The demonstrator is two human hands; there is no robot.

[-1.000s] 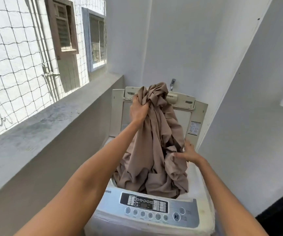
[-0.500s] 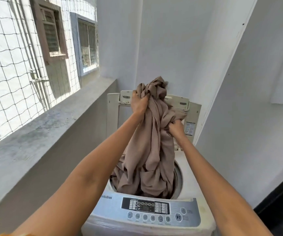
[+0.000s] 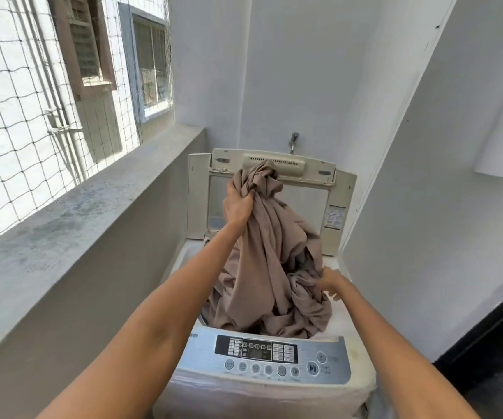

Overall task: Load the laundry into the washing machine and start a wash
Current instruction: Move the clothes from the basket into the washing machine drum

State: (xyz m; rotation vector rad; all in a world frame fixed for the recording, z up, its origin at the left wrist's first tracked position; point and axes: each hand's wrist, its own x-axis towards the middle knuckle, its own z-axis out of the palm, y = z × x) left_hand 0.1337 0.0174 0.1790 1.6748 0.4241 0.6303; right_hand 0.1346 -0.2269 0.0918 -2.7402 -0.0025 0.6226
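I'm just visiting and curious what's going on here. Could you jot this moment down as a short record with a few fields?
Place: narrow balcony, netted opening on the left
Machine: top-loading washing machine, lid raised
Laundry: large beige cloth, lower part in the tub, upper part held up above it
Left hand: left hand grips the bunched top of the cloth
Right hand: right hand at the cloth's lower right fold, by the tub rim; grip unclear
Controls: control panel untouched
Behind the machine: tap on the wall

A bunched taupe cloth (image 3: 269, 252) hangs from the left hand (image 3: 238, 204), which grips its top; its lower folds, under the right hand (image 3: 330, 281), fill the open-lidded white top-loading washing machine (image 3: 274, 382)
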